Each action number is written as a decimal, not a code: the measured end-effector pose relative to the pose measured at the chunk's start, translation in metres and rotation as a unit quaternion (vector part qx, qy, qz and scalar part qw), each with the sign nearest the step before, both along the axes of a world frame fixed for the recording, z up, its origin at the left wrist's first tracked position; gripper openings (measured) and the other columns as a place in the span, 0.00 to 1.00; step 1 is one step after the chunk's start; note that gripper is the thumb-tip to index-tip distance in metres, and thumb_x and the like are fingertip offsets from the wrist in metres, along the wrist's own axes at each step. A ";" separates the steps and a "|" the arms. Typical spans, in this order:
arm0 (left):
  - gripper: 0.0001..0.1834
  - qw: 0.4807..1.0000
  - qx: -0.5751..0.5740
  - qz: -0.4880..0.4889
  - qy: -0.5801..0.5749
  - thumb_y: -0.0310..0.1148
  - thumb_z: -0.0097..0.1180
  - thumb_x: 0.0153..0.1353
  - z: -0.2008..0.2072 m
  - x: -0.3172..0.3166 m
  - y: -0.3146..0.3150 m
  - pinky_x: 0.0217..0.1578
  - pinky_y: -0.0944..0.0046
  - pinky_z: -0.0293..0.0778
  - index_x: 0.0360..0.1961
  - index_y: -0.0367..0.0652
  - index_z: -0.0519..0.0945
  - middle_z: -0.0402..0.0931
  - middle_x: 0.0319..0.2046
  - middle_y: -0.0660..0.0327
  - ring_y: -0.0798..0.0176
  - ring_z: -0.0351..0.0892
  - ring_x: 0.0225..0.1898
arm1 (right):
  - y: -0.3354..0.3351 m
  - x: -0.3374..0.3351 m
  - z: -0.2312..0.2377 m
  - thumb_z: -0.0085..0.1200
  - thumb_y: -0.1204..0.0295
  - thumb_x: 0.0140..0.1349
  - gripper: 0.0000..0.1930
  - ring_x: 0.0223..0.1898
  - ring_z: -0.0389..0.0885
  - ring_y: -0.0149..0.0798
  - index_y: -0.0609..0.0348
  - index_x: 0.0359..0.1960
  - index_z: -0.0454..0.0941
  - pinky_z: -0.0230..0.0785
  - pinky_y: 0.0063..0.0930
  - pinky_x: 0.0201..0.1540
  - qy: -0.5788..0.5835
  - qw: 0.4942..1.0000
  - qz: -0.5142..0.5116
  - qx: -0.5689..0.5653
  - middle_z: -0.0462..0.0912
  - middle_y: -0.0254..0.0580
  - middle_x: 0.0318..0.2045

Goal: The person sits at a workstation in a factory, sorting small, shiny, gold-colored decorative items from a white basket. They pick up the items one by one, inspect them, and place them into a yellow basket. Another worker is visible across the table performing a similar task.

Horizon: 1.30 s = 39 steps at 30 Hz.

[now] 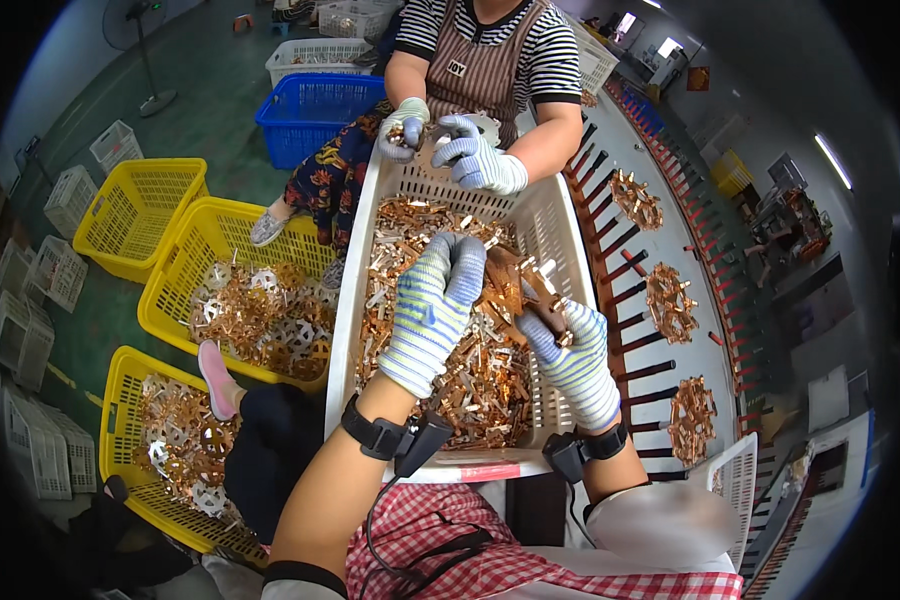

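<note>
Brown metal piece (546, 312) looks stiff, light (maybe slippery); hold by sides. Right fingers (537, 338) pinch it; left fingers (466, 266) pressed together, can't tell on what.

4 striped gloves (430, 310) (580, 365) (405, 130) (485, 160), 2 on 1 co-worker (490, 60); 2 black wristbands (372, 432) (607, 442); in the middle, 1 white crate (344, 340), copper pieces (480, 390) too many to count; 3 clear wheel-shaped copper parts (637, 203) (671, 303) (692, 420); at left, 3 yellow baskets (150, 200) (228, 222) (120, 422), 1 blue basket (320, 110).

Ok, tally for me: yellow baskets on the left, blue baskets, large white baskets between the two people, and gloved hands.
Yellow baskets: 3
Blue basket: 1
White basket: 1
Gloved hands: 4
Total: 9
</note>
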<state>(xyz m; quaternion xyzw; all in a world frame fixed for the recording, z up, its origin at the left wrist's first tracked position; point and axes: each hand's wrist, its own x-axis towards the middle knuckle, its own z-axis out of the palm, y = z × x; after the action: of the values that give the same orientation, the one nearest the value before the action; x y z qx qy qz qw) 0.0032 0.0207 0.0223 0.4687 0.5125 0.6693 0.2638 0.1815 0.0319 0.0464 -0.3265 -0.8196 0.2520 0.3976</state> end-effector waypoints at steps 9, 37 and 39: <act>0.12 0.988 -0.041 0.045 0.142 0.36 0.60 0.55 0.012 -0.006 -0.008 0.23 0.67 0.66 0.26 0.39 0.74 0.68 0.16 0.62 0.72 0.66 0.20 | -0.004 0.003 -0.005 0.60 0.74 0.57 0.13 0.23 0.79 0.30 0.63 0.44 0.81 0.69 0.24 0.28 -0.014 1.000 -0.017 0.018 0.81 0.41 0.23; 0.10 0.991 -0.041 -0.125 0.011 0.35 0.59 0.61 -0.015 -0.004 0.004 0.31 0.72 0.70 0.30 0.39 0.78 0.75 0.24 0.69 0.76 0.71 0.28 | 0.012 0.026 0.005 0.60 0.68 0.60 0.12 0.31 0.77 0.23 0.62 0.42 0.81 0.70 0.19 0.34 0.277 0.940 -0.129 -0.148 0.83 0.33 0.31; 0.14 0.965 -0.040 -0.010 0.260 0.35 0.57 0.62 -0.056 -0.006 0.021 0.32 0.71 0.70 0.45 0.38 0.75 0.76 0.31 0.66 0.74 0.71 0.30 | 0.019 0.042 -0.003 0.56 0.71 0.62 0.12 0.34 0.76 0.21 0.64 0.45 0.80 0.70 0.19 0.38 0.223 0.952 -0.124 -0.167 0.83 0.32 0.35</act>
<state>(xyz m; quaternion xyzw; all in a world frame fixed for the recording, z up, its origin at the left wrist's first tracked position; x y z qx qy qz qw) -0.0027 0.0418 -0.0336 0.6205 0.5853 0.5008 0.1467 0.2237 0.0507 0.0437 -0.4225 -0.6094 0.4002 0.5385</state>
